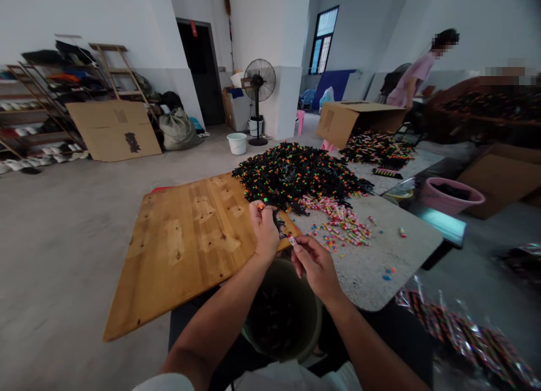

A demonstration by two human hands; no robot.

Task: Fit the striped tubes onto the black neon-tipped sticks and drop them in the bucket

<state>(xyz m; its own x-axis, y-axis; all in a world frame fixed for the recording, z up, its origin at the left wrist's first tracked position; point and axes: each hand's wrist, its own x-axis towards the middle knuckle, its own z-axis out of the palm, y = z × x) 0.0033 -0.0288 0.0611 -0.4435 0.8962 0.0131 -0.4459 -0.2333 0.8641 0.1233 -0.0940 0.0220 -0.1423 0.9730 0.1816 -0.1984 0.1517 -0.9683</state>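
Two hands (265,229) (318,266) work beside black pile (296,174).

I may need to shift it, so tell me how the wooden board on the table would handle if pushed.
The wooden board looks stiff and flat, so it would probably slide rather than bend. Its near corner overhangs the table, so pushing it toward you might tip it off. It seems fairly heavy.
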